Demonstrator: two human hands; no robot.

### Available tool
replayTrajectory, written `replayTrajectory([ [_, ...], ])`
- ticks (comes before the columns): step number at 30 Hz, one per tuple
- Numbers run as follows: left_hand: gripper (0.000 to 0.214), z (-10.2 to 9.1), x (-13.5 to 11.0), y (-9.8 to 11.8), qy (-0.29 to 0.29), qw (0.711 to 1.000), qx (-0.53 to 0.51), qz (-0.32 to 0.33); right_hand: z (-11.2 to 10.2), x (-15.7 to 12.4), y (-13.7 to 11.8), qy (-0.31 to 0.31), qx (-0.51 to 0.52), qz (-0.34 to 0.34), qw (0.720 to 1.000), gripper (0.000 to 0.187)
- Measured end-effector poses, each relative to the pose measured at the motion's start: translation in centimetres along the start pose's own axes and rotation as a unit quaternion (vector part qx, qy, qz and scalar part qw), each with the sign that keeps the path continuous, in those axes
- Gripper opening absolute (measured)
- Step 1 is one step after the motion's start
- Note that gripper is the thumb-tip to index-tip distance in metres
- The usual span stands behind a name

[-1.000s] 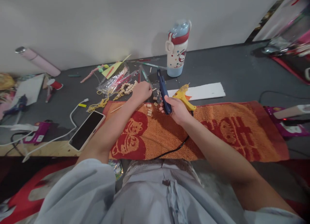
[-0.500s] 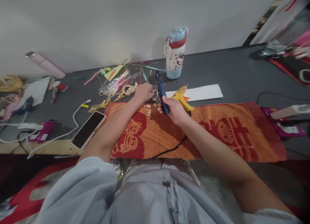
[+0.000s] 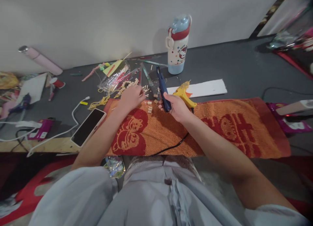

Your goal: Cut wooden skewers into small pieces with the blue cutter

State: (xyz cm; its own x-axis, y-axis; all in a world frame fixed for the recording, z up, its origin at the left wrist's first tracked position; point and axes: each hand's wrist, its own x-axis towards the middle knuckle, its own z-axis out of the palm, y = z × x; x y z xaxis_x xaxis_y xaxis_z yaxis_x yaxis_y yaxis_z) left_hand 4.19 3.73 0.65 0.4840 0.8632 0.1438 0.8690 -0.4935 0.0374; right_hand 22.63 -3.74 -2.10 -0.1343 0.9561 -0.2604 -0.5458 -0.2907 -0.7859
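Bits of pale stick (image 3: 149,110) lie in a small group near the far edge of an orange and red towel (image 3: 168,131), between the person's two hands. More bits are strewn on the dark table (image 3: 220,63) just past the towel. The right hand (image 3: 180,109) is wrapped around a dark blue tool (image 3: 162,87), shaped a bit like a stapler, with its long end pointing away from the person. The left hand (image 3: 131,96) is low beside the strewn bits, with its fingers bent. One cannot tell if it has a bit pinched, because the fingertips are too small to see well. The step in hand looks like picking through the small bits while the right hand holds the tool. The next move seems to call for a soft, careful pinch, since the bits are so tiny and easy to knock away. A yellow glue gun (image 3: 190,101) rests just beside the right hand, by a white strip (image 3: 210,89). A blue-topped bottle (image 3: 177,53) stands up behind the tool.
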Motion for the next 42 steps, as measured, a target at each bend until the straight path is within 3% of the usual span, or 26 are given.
replayTrajectory([
  [7, 0.013, -0.4, -3.6, -1.0, -0.008, 0.990, -0.133, -0.038, -0.1, 0.2, 0.5, 0.011, -0.017, 0.022, 1.000, 0.024],
  [15, 0.011, 1.4, -5.0, -0.6, -0.054, 0.960, -0.268, 0.064, -0.1, 0.3, 1.2, 0.000, -0.066, 0.005, 0.998, 0.026],
  [28, 0.009, 2.8, -5.0, -1.5, -0.094, 0.942, -0.305, 0.106, 0.1, -0.1, 2.2, -0.009, -0.160, -0.018, 0.987, 0.032],
  [42, 0.008, 2.7, -5.0, -1.7, -0.098, 0.938, -0.324, 0.081, 0.1, -0.2, 2.1, -0.025, -0.178, -0.010, 0.984, 0.036],
])
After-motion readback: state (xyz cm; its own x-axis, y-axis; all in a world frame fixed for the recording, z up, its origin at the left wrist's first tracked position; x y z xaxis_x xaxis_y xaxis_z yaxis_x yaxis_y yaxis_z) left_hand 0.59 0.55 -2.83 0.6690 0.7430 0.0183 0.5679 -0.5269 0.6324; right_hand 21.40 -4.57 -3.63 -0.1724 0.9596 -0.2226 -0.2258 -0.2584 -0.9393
